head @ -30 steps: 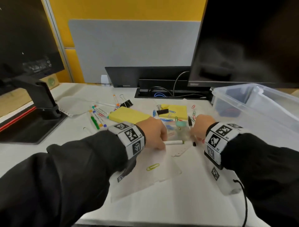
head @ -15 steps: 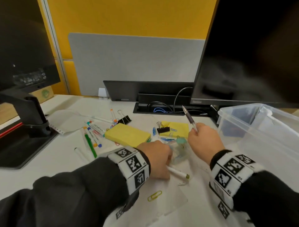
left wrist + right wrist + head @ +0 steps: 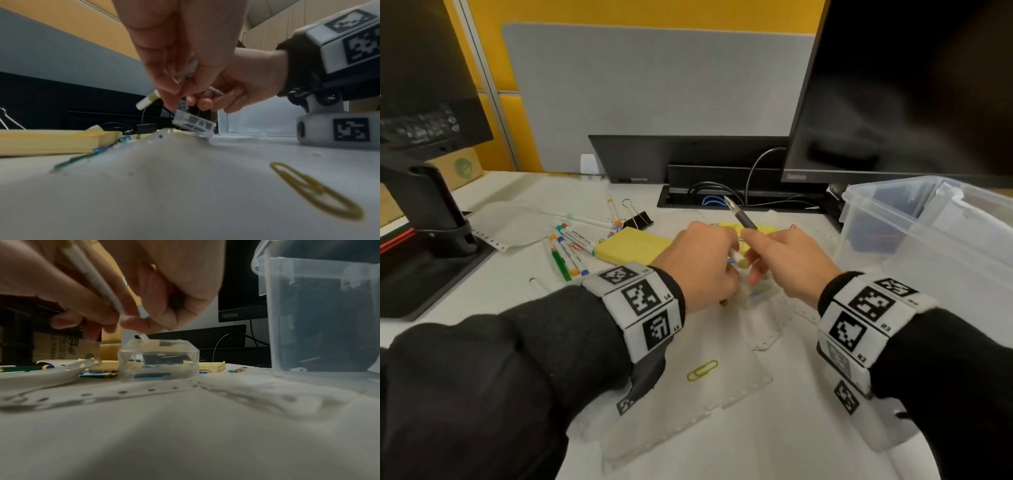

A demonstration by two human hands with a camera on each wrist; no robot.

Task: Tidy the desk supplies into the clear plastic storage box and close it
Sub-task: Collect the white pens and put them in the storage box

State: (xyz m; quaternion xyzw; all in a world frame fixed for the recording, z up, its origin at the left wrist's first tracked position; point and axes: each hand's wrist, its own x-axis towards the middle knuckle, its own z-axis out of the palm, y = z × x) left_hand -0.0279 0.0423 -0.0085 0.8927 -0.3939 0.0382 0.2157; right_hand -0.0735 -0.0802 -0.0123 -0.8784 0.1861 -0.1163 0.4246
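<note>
My left hand (image 3: pixel 722 267) grips a white marker (image 3: pixel 738 257) with a yellow end, also visible in the left wrist view as the marker (image 3: pixel 147 101). My right hand (image 3: pixel 760 263) holds a dark pen (image 3: pixel 743 219), its tip pointing up and away. The fingertips of both hands meet just above a small clear plastic case (image 3: pixel 158 360), which lies on the desk between them, the same small case (image 3: pixel 756 293). Whether they touch it I cannot tell. The big clear storage box (image 3: pixel 928 236) stands open at the right, an arm's width from my right hand.
A yellow sticky-note pad (image 3: pixel 631 245), several coloured markers (image 3: pixel 566 251) and a black binder clip (image 3: pixel 638 217) lie to the left. A yellow paper clip (image 3: pixel 702 370) rests on a plastic sleeve (image 3: pixel 722 394) near me. Monitors (image 3: pixel 911 85) and a cable tray (image 3: pixel 739 202) stand behind.
My left hand has lifted the white marker off the desk. Both hands have come together over the small case, the right one still holding the pen.
</note>
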